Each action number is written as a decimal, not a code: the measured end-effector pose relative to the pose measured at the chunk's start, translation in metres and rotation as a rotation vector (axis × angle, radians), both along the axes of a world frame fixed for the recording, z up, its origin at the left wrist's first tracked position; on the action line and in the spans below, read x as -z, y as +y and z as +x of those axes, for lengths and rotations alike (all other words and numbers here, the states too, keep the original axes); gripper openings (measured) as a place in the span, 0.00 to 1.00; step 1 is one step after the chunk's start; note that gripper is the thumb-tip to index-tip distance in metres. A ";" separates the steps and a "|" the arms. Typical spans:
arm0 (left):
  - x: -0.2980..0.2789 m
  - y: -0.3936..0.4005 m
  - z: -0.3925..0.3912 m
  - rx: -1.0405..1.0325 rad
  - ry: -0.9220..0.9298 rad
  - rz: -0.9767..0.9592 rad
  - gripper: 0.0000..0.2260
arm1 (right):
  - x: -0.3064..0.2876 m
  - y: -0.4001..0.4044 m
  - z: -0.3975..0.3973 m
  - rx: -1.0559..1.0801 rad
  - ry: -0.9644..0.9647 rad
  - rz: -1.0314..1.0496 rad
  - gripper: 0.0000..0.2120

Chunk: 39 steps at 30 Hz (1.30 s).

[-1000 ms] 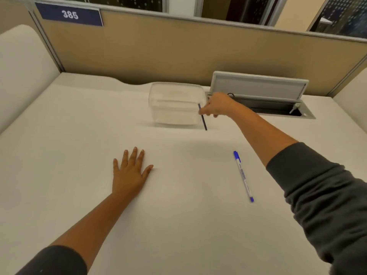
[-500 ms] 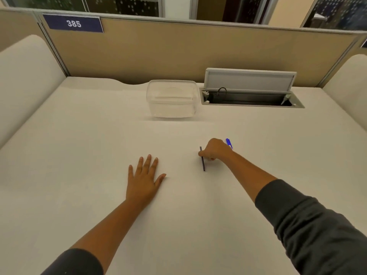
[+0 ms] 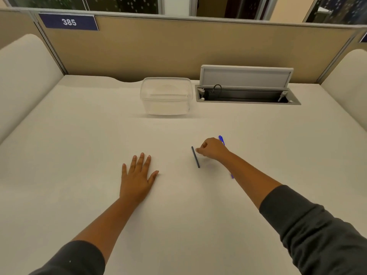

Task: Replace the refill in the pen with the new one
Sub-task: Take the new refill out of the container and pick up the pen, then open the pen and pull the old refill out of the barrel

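Note:
A thin dark refill [image 3: 195,157] lies on the white desk [image 3: 79,135] just left of my right hand [image 3: 214,150]. That hand's fingers are curled together, their tips right beside the refill's upper end, and the whole refill shows uncovered. The blue-capped pen [image 3: 221,139] lies under my right hand and forearm; only its cap end and a bit of its far tip show. My left hand [image 3: 137,176] rests flat on the desk with fingers spread, holding nothing.
A clear plastic container [image 3: 166,96] stands at the back centre. To its right is an open cable hatch [image 3: 246,97] with a raised lid. Tan partition walls close off the back and sides.
My right hand carried the refill from beside the container toward me to the desk's middle, next to the pen, and now the refill lies flat. The left hand stayed put.

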State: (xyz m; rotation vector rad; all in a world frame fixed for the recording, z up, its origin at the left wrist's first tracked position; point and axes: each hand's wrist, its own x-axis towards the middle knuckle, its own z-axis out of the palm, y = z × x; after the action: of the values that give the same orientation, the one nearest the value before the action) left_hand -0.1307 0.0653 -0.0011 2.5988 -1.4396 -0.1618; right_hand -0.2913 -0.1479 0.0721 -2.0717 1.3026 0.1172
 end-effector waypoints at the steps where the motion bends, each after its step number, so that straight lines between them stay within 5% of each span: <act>1: 0.001 0.000 0.000 -0.003 -0.010 0.004 0.41 | -0.002 -0.001 -0.009 0.037 -0.066 -0.010 0.12; 8: 0.002 -0.001 -0.001 -0.014 -0.019 -0.010 0.40 | 0.007 -0.004 -0.079 0.302 -0.184 -0.124 0.09; 14: 0.000 -0.001 -0.001 -0.010 -0.010 -0.001 0.34 | 0.034 0.017 -0.105 0.408 -0.182 -0.173 0.18; 20: -0.001 -0.001 -0.002 -0.005 -0.016 -0.034 0.40 | 0.035 0.024 -0.103 0.402 -0.120 -0.204 0.10; 29: -0.018 -0.020 -0.020 -0.153 0.173 -0.115 0.19 | 0.011 0.029 -0.100 0.549 -0.423 0.024 0.13; 33: -0.030 -0.026 -0.036 0.135 0.130 -0.281 0.16 | -0.010 0.050 -0.083 0.475 -0.586 0.175 0.08; 36: -0.045 -0.033 -0.056 0.487 -0.113 -0.429 0.18 | -0.028 0.067 -0.068 0.324 -0.572 0.245 0.08; 39: -0.059 -0.039 -0.072 0.622 -0.200 -0.514 0.24 | -0.039 0.080 -0.055 0.185 -0.515 0.339 0.11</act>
State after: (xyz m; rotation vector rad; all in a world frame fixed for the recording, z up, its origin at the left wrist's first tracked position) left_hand -0.2025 0.0259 0.0577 1.7479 -1.9964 0.3585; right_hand -0.3461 -0.0680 0.1111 -1.5499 1.0580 -0.2477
